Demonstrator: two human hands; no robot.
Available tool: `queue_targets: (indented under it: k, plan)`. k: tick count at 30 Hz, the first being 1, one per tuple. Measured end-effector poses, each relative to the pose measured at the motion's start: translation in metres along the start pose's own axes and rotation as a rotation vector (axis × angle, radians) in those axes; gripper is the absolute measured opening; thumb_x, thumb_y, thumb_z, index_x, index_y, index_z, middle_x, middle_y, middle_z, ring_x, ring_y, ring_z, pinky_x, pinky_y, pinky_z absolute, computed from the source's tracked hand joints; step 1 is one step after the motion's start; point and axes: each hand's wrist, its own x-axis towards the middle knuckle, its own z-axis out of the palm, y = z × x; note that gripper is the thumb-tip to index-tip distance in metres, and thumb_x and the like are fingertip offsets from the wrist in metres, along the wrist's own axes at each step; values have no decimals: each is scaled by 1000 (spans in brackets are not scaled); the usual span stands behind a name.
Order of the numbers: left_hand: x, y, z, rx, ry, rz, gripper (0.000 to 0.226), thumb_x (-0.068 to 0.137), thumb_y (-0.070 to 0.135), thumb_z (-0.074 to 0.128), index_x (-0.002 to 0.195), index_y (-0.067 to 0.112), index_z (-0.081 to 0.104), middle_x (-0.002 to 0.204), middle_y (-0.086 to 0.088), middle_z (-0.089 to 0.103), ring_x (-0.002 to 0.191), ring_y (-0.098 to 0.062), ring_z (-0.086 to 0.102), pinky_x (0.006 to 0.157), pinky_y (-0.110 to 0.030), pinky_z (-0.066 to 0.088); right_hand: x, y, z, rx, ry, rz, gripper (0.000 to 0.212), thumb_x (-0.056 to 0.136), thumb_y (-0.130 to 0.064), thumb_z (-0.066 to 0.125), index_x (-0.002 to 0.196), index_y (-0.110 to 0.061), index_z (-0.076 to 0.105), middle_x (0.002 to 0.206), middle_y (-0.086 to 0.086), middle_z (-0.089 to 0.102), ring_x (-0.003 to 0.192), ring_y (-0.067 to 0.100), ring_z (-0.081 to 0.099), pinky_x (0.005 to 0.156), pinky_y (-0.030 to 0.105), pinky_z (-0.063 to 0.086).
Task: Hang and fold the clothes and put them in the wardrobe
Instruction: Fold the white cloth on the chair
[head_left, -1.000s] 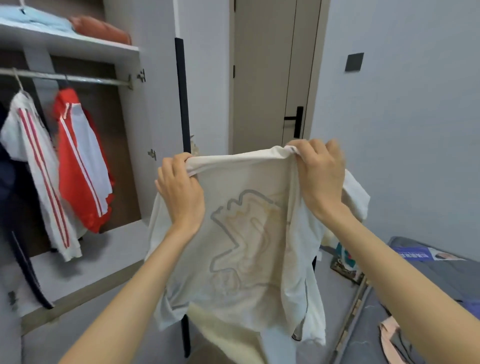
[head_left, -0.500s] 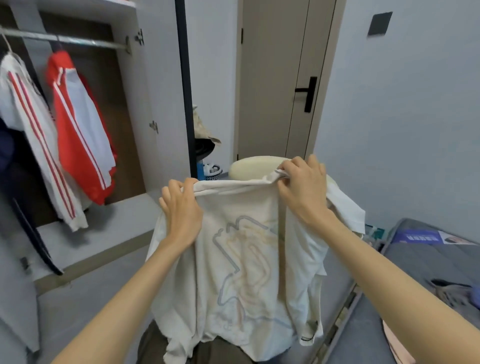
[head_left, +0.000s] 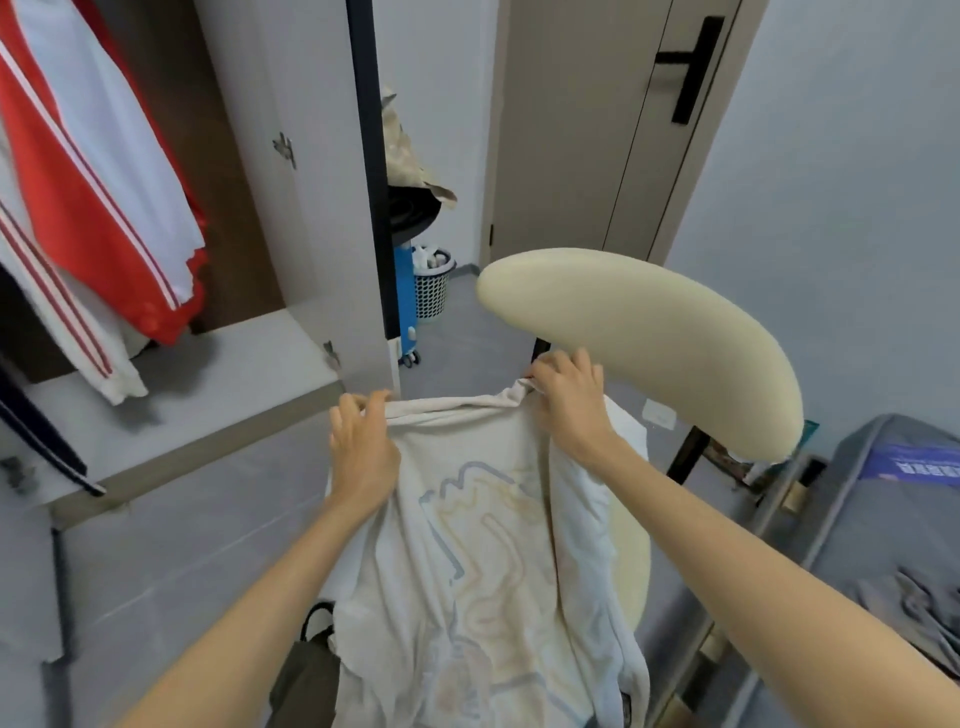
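A cream T-shirt (head_left: 483, 561) with a faint line print is stretched out in front of me over a cream chair. My left hand (head_left: 361, 452) grips its top edge at the left. My right hand (head_left: 569, 402) grips the top edge at the right, just under the chair's curved backrest (head_left: 649, 338). The shirt's lower part drapes down over the chair seat (head_left: 631, 561). The open wardrobe (head_left: 218, 364) is at the left, with a red-and-white jacket (head_left: 104, 192) and a white jacket with red stripes (head_left: 57, 312) hanging inside.
The wardrobe door (head_left: 311, 182) stands open between me and the room door (head_left: 587, 130). A basket (head_left: 434, 283) and a blue wheeled unit (head_left: 405, 301) sit behind it. A grey bed (head_left: 893, 545) with crumpled clothes lies at the right. A dark bag (head_left: 306, 670) sits below the shirt.
Both hands have lowered the shirt from chest height down onto the chair, still gripping its top edge. My view has tilted downward, so the wardrobe rail has left the frame.
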Motion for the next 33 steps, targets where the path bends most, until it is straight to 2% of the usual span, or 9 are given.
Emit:
queue_targets:
  k: [2,5,13,19,22,24,26,30,33]
  plan:
    - [5,-4,12,-35,-81,-18,72,84,-18,41,147,14,33,147,-14,27,135,-33,25,110,-42,30,10,1,16,15,-61,0,57,85,10,42,135,-15,52,151,9,34,132,31,29,103,35,22]
    - [-2,-5,31,-7,-266,54,76,86,-16,40,152,15,21,161,-10,5,149,-27,0,120,-40,5,2,7,37,132,-154,16,54,91,7,42,141,-14,45,156,11,25,141,34,14,114,40,21]
    - [-76,24,78,-11,-750,150,53,100,13,39,151,22,27,161,-1,13,149,-21,7,119,-39,15,-97,62,80,439,-371,443,19,93,-12,54,111,-8,58,114,8,62,102,22,57,79,28,42]
    - [-131,39,106,123,-1040,49,60,101,18,33,154,33,8,162,4,-5,148,-32,-7,114,-61,9,-169,71,111,585,-713,812,48,93,-30,58,129,-6,38,127,13,44,100,29,56,65,29,50]
    - [-147,37,111,159,-1065,80,63,101,18,33,154,35,1,162,5,-6,148,-33,-6,114,-64,6,-178,66,119,636,-629,867,36,93,-26,58,120,-8,43,116,13,51,98,35,61,81,39,55]
    - [-150,35,113,154,-1044,96,65,102,19,33,153,37,-3,162,5,-5,148,-33,-5,113,-65,7,-175,66,119,641,-607,823,15,94,-21,57,86,-9,54,86,12,60,81,32,65,79,38,55]
    - [-148,34,112,137,-1018,78,65,102,19,32,153,36,-5,162,3,-5,148,-33,-5,113,-65,8,-169,66,116,639,-641,756,39,96,-15,52,58,-10,47,61,9,56,56,26,62,67,35,54]
    - [-141,37,117,161,-1005,26,64,102,23,30,153,35,-8,162,0,-6,148,-33,-7,112,-65,11,-151,75,100,732,-607,820,24,98,-8,36,75,-8,44,81,16,62,70,31,66,65,39,55]
    - [-136,39,121,162,-1018,10,64,103,27,30,152,36,-9,162,-2,-7,148,-34,-10,112,-66,12,-135,101,87,791,-170,965,7,99,-8,34,95,-7,39,97,21,62,82,32,67,67,35,53]
